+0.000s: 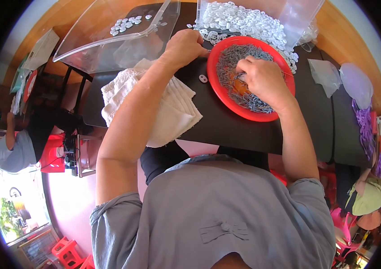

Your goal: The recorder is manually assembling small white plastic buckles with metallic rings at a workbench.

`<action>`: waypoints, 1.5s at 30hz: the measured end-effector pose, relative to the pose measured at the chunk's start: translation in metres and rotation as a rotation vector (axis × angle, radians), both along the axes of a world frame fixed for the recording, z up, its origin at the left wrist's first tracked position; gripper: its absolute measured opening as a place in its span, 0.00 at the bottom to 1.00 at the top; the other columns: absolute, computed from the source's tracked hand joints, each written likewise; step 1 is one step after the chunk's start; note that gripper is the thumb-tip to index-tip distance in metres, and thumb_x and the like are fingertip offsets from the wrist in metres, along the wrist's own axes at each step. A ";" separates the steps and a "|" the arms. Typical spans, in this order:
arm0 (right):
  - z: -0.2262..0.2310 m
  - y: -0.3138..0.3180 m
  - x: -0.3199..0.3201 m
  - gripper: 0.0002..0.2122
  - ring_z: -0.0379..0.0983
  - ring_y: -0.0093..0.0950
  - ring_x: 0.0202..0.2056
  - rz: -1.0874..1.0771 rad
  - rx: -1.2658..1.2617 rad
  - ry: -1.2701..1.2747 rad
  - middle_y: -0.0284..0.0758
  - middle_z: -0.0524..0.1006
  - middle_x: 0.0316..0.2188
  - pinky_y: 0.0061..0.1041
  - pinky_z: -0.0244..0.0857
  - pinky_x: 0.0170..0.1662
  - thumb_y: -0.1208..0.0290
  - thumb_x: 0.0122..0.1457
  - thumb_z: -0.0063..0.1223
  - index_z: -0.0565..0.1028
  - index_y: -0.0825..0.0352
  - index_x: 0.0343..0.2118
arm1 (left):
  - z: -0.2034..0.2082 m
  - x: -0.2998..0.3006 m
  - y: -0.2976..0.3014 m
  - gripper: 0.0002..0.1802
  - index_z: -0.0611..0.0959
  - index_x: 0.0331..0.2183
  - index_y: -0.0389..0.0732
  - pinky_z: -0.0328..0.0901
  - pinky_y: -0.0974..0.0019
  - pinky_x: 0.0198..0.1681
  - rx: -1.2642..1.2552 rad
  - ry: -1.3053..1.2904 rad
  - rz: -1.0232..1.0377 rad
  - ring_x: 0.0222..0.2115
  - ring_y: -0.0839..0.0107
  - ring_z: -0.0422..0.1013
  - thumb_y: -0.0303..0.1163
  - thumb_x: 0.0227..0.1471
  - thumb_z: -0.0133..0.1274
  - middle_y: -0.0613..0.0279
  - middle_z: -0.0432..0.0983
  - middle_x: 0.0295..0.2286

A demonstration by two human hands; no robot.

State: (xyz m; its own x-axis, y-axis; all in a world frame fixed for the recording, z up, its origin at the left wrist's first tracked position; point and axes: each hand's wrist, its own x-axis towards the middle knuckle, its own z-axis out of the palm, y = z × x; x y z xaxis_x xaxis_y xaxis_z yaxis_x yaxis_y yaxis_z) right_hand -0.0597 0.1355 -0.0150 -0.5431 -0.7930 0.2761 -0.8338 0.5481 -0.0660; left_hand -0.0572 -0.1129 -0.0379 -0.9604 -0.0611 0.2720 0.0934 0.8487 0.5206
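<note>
A red plastic basin (273, 117) holds a heap of thin grey metal pieces (239, 51) that look like small screws; an orange patch of its bottom shows through. My right hand (262, 80) reaches into it with bent, closed fingers; something pale shows at the fingertips, too small to name. Just beyond the basin's left rim is my left hand (185, 47), fingers curled and thumb toward the rim. What it holds, if anything, is hidden. Small white oval pieces with holes (215, 36) lie scattered beside it. One loose white piece (203, 78) rests on the dark table (208, 121).
Under my left forearm lies a folded cream cloth (172, 116). A clear bin (96, 56) at far left holds some white pieces; another clear bin (304, 18) behind the basin spills a large pile. Plastic bags (325, 76) and purple straps (364, 127) are at right. People sit at both sides.
</note>
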 end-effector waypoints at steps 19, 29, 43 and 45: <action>0.004 0.009 -0.009 0.02 0.71 0.35 0.29 -0.031 -0.199 -0.218 0.37 0.74 0.25 0.31 0.62 0.33 0.79 0.48 0.53 0.74 0.70 0.26 | 0.003 -0.003 0.001 0.12 0.83 0.27 0.39 0.68 0.55 0.40 -0.060 -0.212 -0.021 0.35 0.53 0.75 0.34 0.38 0.63 0.51 0.79 0.29; 0.007 0.008 -0.010 0.02 0.67 0.14 0.26 -0.023 -0.609 -0.657 0.26 0.76 0.25 0.16 0.62 0.31 0.80 0.53 0.54 0.77 0.71 0.30 | -0.003 -0.005 0.006 0.10 0.84 0.26 0.40 0.68 0.56 0.39 -0.036 -0.142 -0.068 0.34 0.54 0.75 0.33 0.37 0.63 0.52 0.79 0.28; 0.015 0.012 -0.014 0.05 0.70 0.16 0.27 -0.061 -0.738 -0.932 0.29 0.77 0.26 0.15 0.62 0.29 0.79 0.53 0.54 0.78 0.70 0.33 | 0.006 0.004 0.003 0.09 0.80 0.20 0.33 0.66 0.60 0.28 0.046 -0.137 -0.096 0.22 0.61 0.71 0.25 0.31 0.61 0.52 0.74 0.18; 0.015 0.013 -0.016 0.05 0.71 0.17 0.27 -0.069 -0.742 -0.946 0.30 0.77 0.26 0.15 0.62 0.29 0.79 0.53 0.54 0.78 0.70 0.33 | 0.008 0.005 0.005 0.08 0.80 0.20 0.33 0.66 0.60 0.27 0.074 -0.160 -0.099 0.21 0.62 0.71 0.24 0.29 0.59 0.52 0.73 0.17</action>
State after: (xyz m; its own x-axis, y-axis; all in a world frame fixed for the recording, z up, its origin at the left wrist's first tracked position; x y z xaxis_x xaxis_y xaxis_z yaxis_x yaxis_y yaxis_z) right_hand -0.0757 0.1482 0.0005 -0.8118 -0.5711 0.1218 -0.2552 0.1593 -0.9537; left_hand -0.0518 -0.1076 -0.0296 -0.9932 0.0214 0.1141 0.0857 0.7984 0.5960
